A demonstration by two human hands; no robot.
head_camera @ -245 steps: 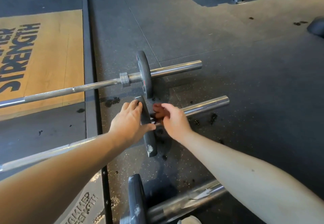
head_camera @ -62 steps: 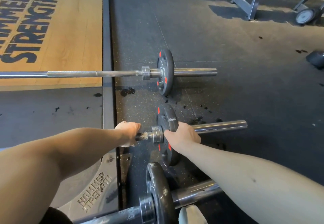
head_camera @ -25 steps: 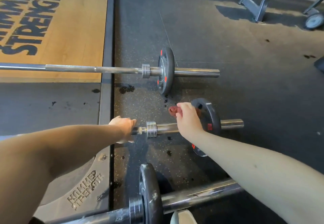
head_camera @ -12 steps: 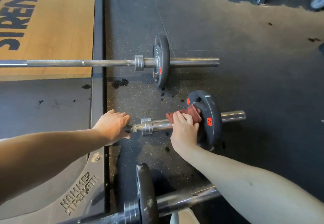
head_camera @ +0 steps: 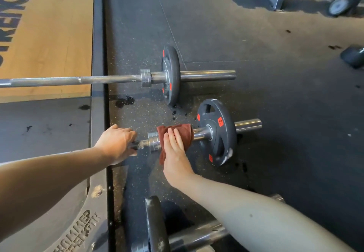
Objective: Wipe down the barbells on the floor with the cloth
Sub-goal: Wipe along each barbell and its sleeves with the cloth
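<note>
1. Head view, layout: three bars lie side by side on the speckled rubber floor (head_camera: 266, 98). These are the far barbell (head_camera: 102, 79), the middle barbell (head_camera: 248, 124) and the near barbell (head_camera: 197, 236).
2. Head view, cloth: the dark red cloth (head_camera: 184, 131) is draped over the middle barbell's sleeve, between the ribbed collar (head_camera: 153, 143) and the plate (head_camera: 220, 141).
3. Head view, hands: the left hand (head_camera: 118, 145) is wrapped round the thin shaft just inboard of the collar. The right hand (head_camera: 175, 153) lies flat, fingers straight, pressing the cloth onto the sleeve.
4. Risk, plate travel: no lock shows outboard of the plate. A wipe pushed toward it could probably slide it along the smooth sleeve toward the open end.
5. Risk, rolling: the plate is round and the bar rests on it. If the left hand slackens, the bar may roll toward a neighbouring bar.
6. Risk, snagging: loose cloth could be drawn into the gap at the plate's hub.
7. Risk, missed area: pale residue (head_camera: 140, 144) sits on the shaft next to the left hand, outside the cloth.
8. Materials: the sleeves are polished cylindrical steel, and the shaft is duller. The plate is a matte black disc with grip cut-outs, red labels and a scuffed rim. The cloth looks like soft, nappy terry.
</note>
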